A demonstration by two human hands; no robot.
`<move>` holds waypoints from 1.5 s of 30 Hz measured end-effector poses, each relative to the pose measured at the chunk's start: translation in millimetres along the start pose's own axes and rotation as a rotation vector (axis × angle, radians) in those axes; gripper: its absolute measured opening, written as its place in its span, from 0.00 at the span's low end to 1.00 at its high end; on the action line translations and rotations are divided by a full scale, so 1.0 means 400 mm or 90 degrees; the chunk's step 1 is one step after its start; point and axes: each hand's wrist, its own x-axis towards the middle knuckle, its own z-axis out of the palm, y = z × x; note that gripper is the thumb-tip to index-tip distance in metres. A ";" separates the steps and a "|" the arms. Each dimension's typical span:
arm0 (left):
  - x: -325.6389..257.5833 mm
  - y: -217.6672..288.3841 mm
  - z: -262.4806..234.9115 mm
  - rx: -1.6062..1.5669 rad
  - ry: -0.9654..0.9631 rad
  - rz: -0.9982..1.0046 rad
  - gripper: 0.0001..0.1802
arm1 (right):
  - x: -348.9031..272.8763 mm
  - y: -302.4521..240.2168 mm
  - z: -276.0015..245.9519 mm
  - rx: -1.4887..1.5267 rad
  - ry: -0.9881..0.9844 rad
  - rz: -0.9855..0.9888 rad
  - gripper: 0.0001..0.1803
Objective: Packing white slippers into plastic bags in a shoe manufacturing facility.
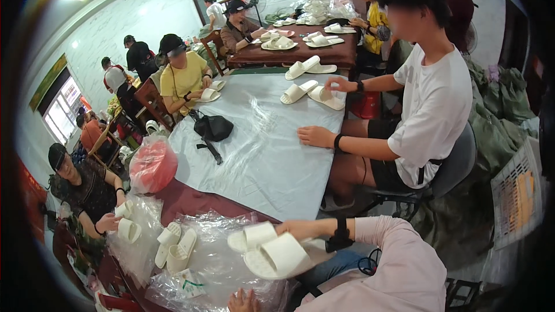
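My right hand (298, 229), under a pink sleeve and a black wristband, holds a pair of cream-white slide slippers (283, 256) above the near end of the table. Its fingers are partly hidden behind them. The slippers lie side by side, their broad straps facing up. At the bottom edge, my left hand (244, 301) rests with fingers apart on clear plastic wrap (217, 228) and holds nothing. Left of the held pair, more white slippers (179, 258) lie on the plastic. Beside them is a small white packet with green marks (191, 284).
A pale sheet (277, 179) covers the table, with a black pouch (214, 127) and a red plastic-wrapped bundle (153, 164) on it. Co-workers sit around, one in white (433, 110) at right, several handling slippers. A white crate (517, 193) stands far right.
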 end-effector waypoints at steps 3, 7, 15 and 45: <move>-0.005 -0.007 -0.003 -0.020 0.020 0.004 0.22 | 0.009 -0.001 0.102 0.065 -0.157 -0.010 0.12; -0.005 -0.032 0.044 -0.049 0.041 -0.048 0.18 | 0.017 0.007 0.160 0.091 -0.339 0.089 0.15; 0.017 -0.029 0.003 -0.285 0.088 -0.071 0.22 | 0.019 0.025 0.186 0.145 -0.414 0.125 0.13; 0.001 -0.044 -0.090 -0.088 0.071 -0.084 0.17 | 0.000 0.003 0.183 0.057 -0.368 0.109 0.13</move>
